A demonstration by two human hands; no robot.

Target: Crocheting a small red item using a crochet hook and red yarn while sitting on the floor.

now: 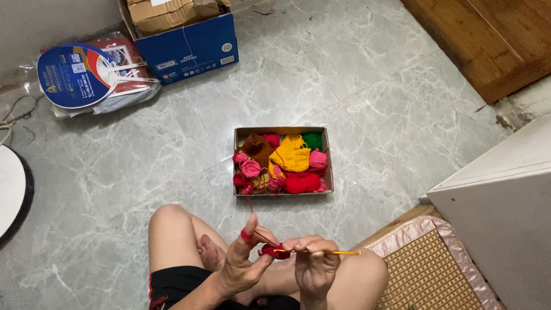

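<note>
My left hand (244, 261) pinches a small red crochet piece (273, 251), with red yarn wound around its raised index finger. My right hand (315, 267) grips a thin yellow crochet hook (336, 252) whose tip pokes into the red piece. A red strand (250, 204) runs from my hands up to a shallow cardboard box (281, 131) on the floor, filled with several balls and scraps of yarn in red, pink, yellow, brown and green. My bare knees frame both hands.
A blue cardboard box (192, 49) stands at the back, beside a round blue hand fan (72, 74) lying on plastic-wrapped papers. A woven mat (427, 272) and a white cabinet (499, 212) are at right. Grey marble tile floor (143, 155) lies all around.
</note>
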